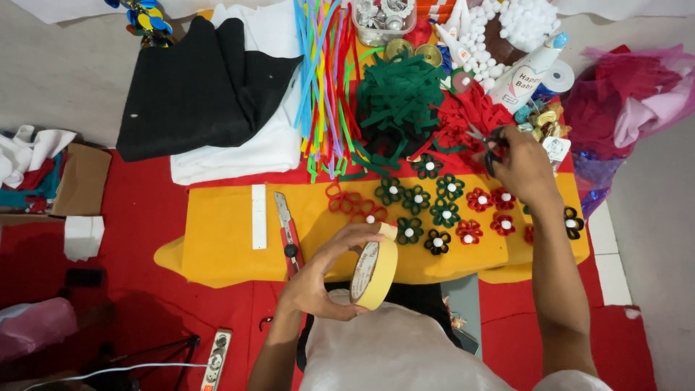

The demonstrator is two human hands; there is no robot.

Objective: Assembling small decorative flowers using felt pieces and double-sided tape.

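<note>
My left hand (pixel 318 279) holds a roll of cream masking tape (pixel 374 271) upright over the near edge of a yellow felt sheet (pixel 224 239). My right hand (pixel 523 168) reaches forward and grips a pair of dark-handled scissors (pixel 486 139) beside a heap of red felt strips (pixel 470 116). Between my hands lie several small felt flowers in green, red and black with white pom-pom centres (pixel 434 210).
A red utility knife (pixel 288 232) and a white ruler strip (pixel 259 216) lie on the yellow felt. Behind are coloured pipe cleaners (pixel 324 80), green felt strips (pixel 398 101), folded black and white cloth (pixel 210 87), white pom-poms (pixel 507 29), a glue bottle (pixel 528 72). A power strip (pixel 216 358) lies near left.
</note>
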